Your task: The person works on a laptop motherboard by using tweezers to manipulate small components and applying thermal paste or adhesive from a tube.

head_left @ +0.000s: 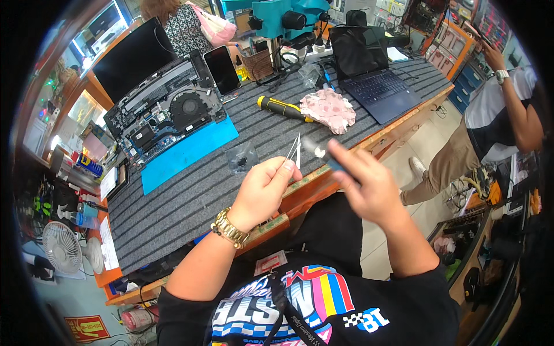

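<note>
My left hand point(266, 183), a gold watch on its wrist, pinches metal tweezers point(297, 151) with the tips pointing up and away from me. Close to its right, my right hand point(369, 183) is curled round a dark thing with a pale end point(319, 151), too smeared by motion to name. That pale end is near the tweezers' tips; I cannot tell whether they touch. Just left of the tweezers, a small clear plastic bag point(242, 160) with dark bits inside lies on the grey striped mat point(196, 222).
An opened laptop point(167, 109) with its fan showing rests on a blue pad point(190, 154). Farther back are a phone point(221, 70), a yellow-black screwdriver point(284, 108), a crumpled pink cloth point(328, 111) and a dark blue laptop point(378, 86). Another person point(461, 138) stands at the right.
</note>
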Motion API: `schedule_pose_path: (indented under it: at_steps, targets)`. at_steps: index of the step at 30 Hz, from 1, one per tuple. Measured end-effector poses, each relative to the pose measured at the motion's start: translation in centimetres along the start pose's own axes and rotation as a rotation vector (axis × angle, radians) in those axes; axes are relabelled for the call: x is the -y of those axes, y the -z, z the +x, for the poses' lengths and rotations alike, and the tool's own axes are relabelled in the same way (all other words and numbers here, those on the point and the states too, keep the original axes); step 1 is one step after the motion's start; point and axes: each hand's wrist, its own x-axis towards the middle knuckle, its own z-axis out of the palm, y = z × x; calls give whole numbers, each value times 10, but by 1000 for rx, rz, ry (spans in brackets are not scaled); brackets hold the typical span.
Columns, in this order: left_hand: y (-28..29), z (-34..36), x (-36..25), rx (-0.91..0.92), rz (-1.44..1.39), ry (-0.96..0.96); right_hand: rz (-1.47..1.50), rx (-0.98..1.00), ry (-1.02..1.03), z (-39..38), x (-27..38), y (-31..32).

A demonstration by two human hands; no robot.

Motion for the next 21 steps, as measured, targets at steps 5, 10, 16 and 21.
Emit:
schedule_pose_path:
  at_steps: [5, 10, 16, 21]
  targets:
    - [5, 0, 9, 78, -80, 13, -74, -48, -96, 6, -18, -7]
    - [3, -3, 6, 71, -180, -15, 43, 35, -28, 2, 5, 0]
    - [3, -6, -1, -55, 109, -138, 10, -19, -60, 8, -7, 0]
    - [0, -6, -16, -184, 470, -209, -125, 66, 9, 4, 19, 3]
